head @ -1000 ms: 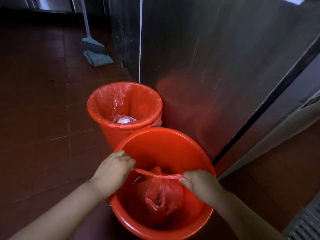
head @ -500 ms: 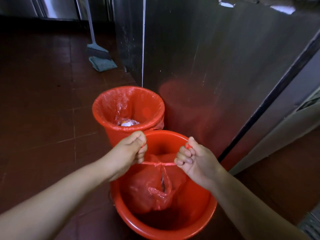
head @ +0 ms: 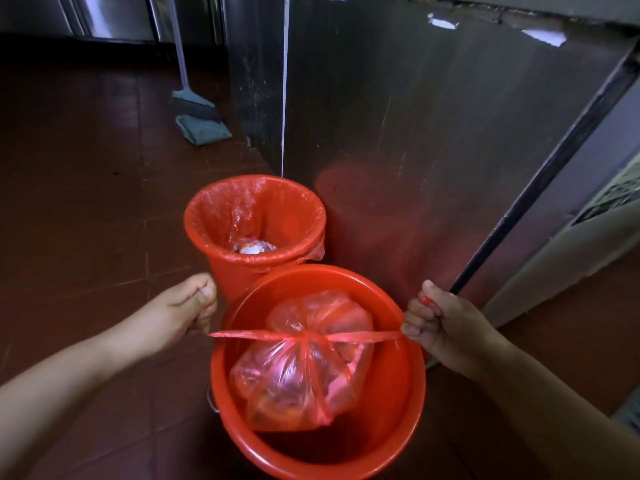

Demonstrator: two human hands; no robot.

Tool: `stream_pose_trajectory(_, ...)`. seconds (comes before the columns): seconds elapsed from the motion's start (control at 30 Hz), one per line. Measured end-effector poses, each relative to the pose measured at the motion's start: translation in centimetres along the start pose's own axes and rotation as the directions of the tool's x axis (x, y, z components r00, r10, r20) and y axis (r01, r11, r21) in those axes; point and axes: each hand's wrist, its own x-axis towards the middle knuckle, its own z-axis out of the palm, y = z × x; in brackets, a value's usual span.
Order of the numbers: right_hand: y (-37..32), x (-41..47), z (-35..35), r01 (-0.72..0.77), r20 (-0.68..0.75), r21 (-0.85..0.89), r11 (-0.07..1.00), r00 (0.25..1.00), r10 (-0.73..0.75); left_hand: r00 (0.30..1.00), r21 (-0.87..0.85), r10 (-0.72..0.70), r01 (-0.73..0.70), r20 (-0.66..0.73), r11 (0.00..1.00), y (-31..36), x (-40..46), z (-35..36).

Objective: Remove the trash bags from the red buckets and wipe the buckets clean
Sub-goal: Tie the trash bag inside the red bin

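Head view, near bucket: the near red bucket stands on the brown tiled floor low in the middle; its round rim is fully in sight except the lowest arc, cut by the bottom edge; a metal handle lug shows on its left wall.
Head view, tied bag: the knotted trash bag sits inside the near red bucket, its top about level with the rim; the bulk leans to the left wall, with bare bucket wall open to its right and below it; 2 twisted tails run sideways from the knot, out over the rim on both sides.
Head view, left hand: the left hand is fisted on the left tail, just outside the left rim and in front of the far bucket's wall.
Head view, right hand: the right hand is fisted on the right tail, a red end poking out above the thumb; it hangs just outside the right rim, close to the steel cabinet.
Head view, far bucket: the far red bucket touches or nearly touches the near one's far rim; its liner bag is folded over the rim, with some waste at the bottom.
Head view, open room: the cabinet's corner edge rises right behind the far bucket; bare floor lies open to the left; a broom and dustpan stand well apart, against the cabinet's side.
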Motion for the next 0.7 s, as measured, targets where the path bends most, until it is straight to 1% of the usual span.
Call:
stream_pose_trajectory(0.07,-0.3,0.1,0.3,0.022,-0.006,-0.052,0.998,1.0,-0.023,0.999,0.025,-0.036,0.037,-0.037,0.999,0.2,0.1,0.9)
stream_pose_trajectory(0.1,-0.5,0.2,0.6,0.04,0.0,-0.087,0.995,0.999,-0.04,0.994,-0.023,-0.095,0.094,-0.057,0.995,0.4,0.2,1.3)
stream_pose_trajectory(0.13,-0.9,0.2,1.1,0.063,0.014,-0.123,0.99,0.998,-0.062,0.978,-0.123,-0.196,0.187,-0.068,0.975,0.6,0.2,1.7)
stream_pose_trajectory(0.17,-1.2,0.2,1.7,0.091,0.045,-0.166,0.982,0.995,-0.085,0.947,-0.254,-0.318,0.298,-0.04,0.92,1.0,0.2,2.2)
stream_pose_trajectory(0.2,-1.5,0.2,2.3,0.124,0.091,-0.237,0.964,0.99,-0.105,0.903,-0.386,-0.428,0.407,0.035,0.828,1.6,0.2,2.7)
stream_pose_trajectory(0.23,-1.6,0.3,2.9,0.164,0.14,-0.342,0.925,0.983,-0.122,0.857,-0.488,-0.499,0.493,0.13,0.72,2.3,0.2,3.4)
stream_pose_trajectory(0.27,-1.6,0.4,3.7,0.208,0.181,-0.461,0.863,0.974,-0.138,0.819,-0.549,-0.531,0.552,0.217,0.627,3.0,0.3,4.3)
stream_pose_trajectory(0.3,-1.5,0.6,4.6,0.249,0.215,-0.559,0.791,0.965,-0.152,0.796,-0.58,-0.538,0.585,0.278,0.566,3.5,0.5,5.2)
stream_pose_trajectory(0.33,-1.3,0.7,5.5,0.283,0.242,-0.62,0.731,0.956,-0.165,0.787,-0.586,-0.53,0.601,0.317,0.543,3.8,0.6,6.2)
stream_pose_trajectory(0.37,-1.1,1.0,6.3,0.314,0.266,-0.65,0.692,0.947,-0.18,0.786,-0.573,-0.515,0.609,0.342,0.549,3.9,0.7,7.2)
stream_pose_trajectory(0.43,-0.8,1.4,8.0,0.376,0.314,-0.66,0.65,0.924,-0.217,0.789,-0.532,-0.485,0.614,0.378,0.583,4.2,0.9,8.9)
stream_pose_trajectory(0.5,-0.5,1.9,8.9,0.416,0.343,-0.64,0.645,0.907,-0.245,0.79,-0.514,-0.473,0.613,0.391,0.6,4.5,0.9,9.9)
stream_pose_trajectory(0.6,0.3,2.3,9.1,0.386,0.298,-0.582,0.716,0.92,-0.253,0.804,-0.515,-0.467,0.594,0.368,0.618,4.5,1.2,10.4)
stream_pose_trajectory(0.67,0.8,2.5,8.6,0.326,0.237,-0.494,0.806,0.942,-0.235,0.806,-0.515,-0.458,0.593,0.376,0.619,4.4,1.2,10.3)
stream_pose_trajectory(0.7,1.1,2.7,8.2,0.291,0.198,-0.424,0.858,0.954,-0.226,0.804,-0.525,-0.457,0.595,0.381,0.608,4.3,1.2,10.2)
